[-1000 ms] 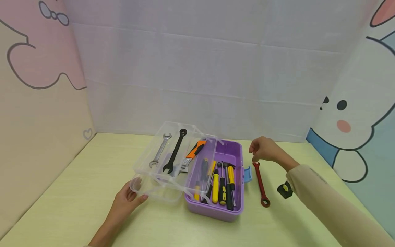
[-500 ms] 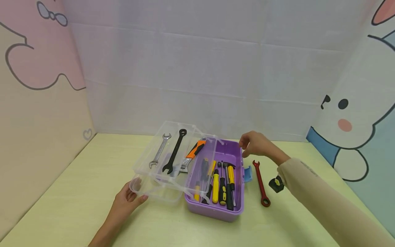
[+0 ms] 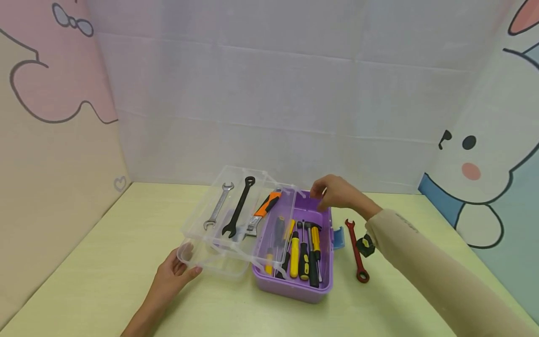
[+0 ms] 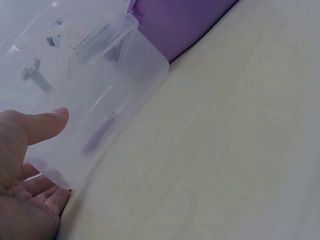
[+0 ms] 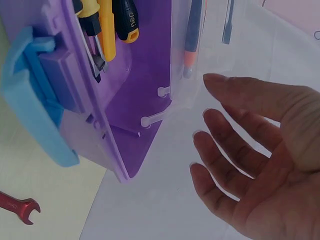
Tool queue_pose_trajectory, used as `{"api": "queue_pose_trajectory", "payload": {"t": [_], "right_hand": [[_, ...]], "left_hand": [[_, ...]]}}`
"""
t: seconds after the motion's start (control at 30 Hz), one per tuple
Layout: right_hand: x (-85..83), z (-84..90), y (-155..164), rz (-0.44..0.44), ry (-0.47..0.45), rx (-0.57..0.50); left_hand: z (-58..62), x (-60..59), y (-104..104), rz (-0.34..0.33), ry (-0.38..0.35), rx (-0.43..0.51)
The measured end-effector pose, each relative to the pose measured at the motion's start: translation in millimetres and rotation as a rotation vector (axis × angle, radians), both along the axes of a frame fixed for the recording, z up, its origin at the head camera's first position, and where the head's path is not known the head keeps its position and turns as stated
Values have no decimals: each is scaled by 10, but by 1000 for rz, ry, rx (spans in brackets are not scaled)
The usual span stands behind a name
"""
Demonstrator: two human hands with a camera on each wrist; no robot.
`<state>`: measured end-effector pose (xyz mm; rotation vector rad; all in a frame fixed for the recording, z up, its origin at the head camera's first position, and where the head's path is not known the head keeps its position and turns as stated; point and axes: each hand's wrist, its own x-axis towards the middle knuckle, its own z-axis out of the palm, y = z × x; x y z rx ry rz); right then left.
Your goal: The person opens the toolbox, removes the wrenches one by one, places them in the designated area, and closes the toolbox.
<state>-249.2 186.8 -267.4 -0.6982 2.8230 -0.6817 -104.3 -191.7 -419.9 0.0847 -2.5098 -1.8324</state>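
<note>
Over the far end of a purple toolbox [image 3: 290, 292], the right hand [image 3: 338, 192] hovers empty, fingers loosely bent; the left hand [image 3: 169, 275] grasps the clear lid [image 3: 229, 267].

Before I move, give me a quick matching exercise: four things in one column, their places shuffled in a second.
Things
1. red wrench
2. black wrench
3. left grip
4. right grip

Places
A. near the far end of the purple box
B. at the near-left corner of the clear plastic
C. on the table, right of the purple box
D. between the silver wrench and the orange-handled wrench

Pairs: 1-C, 2-D, 3-B, 4-A
</note>
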Motion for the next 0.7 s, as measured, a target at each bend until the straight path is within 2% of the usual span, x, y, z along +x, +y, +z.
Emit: {"api": "queue_pose_trajectory", "payload": {"t": [0.23,0.7], "right_hand": [[-25,-2,-153,97,16,-6],[-54,-70,-422,203,34,-42]], "left_hand": [[9,3,4,-2,7,3],[-2,3,7,8,23,0]]}}
